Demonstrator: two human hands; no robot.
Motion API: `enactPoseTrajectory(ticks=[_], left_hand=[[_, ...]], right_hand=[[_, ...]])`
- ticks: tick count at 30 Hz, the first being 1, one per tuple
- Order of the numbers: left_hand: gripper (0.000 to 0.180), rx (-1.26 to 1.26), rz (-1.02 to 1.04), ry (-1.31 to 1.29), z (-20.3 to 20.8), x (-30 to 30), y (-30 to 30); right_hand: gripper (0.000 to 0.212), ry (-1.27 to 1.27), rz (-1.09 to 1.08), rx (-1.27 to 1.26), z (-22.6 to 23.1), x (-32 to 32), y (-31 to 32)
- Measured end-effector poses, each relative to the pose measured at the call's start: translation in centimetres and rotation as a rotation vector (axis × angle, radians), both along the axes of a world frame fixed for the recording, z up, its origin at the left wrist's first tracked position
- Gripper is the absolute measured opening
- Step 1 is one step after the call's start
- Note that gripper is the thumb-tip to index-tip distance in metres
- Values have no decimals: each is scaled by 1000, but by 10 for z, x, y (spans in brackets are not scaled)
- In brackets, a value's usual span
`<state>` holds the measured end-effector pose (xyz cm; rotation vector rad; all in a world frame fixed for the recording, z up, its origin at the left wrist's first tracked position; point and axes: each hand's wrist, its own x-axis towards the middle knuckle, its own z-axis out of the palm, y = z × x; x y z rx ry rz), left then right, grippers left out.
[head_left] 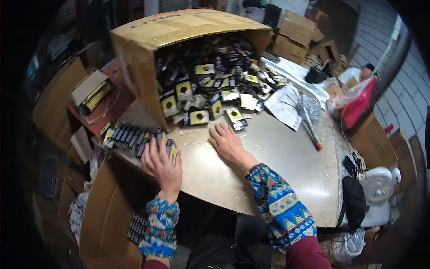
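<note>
A large cardboard carton (134,71) lies on its side on the table (268,166), with many small black-and-yellow boxes (183,89) spilling from its mouth. At the table's left edge stands a row of similar small boxes (130,135), packed side by side. My left hand (163,168) is over the right end of this row, fingers spread; whether the fingertips touch the boxes is hard to make out. My right hand (227,143) rests palm down on the tabletop, fingers stretched toward the pile. Just beyond its fingertips lies one small box (236,119).
An open carton (105,201) with packed boxes inside stands below the table's left edge. Papers (284,105) and a red-tipped tool (311,127) lie to the right. A white fan (377,186) stands at the far right. Another person (358,74) is at the back right.
</note>
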<state>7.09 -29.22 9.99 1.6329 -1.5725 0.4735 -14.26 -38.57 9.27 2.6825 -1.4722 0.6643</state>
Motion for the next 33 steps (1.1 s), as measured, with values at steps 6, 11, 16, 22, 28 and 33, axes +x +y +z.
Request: enactPoseTrajectory(ticks=[6, 11, 16, 22, 28, 33], left_hand=[[52, 217, -805, 34, 42, -92, -65], [73, 493, -880, -250, 7, -122, -165], [65, 609, -944, -365, 20, -147, -190], [70, 738, -882, -289, 20, -150, -177], [44, 571, -649, -325, 12, -154, -119], [47, 909, -884, 230, 57, -160, -54]], right_hand=[[41, -50, 1, 146, 2, -123, 85], [35, -277, -538, -83, -17, -264, 127], [42, -5, -1004, -105, -14, -412, 117], [53, -30, -970, 258, -12, -439, 78], [55, 4, -1006, 404, -11, -353, 154], [54, 9, -807, 359, -14, -272, 203]])
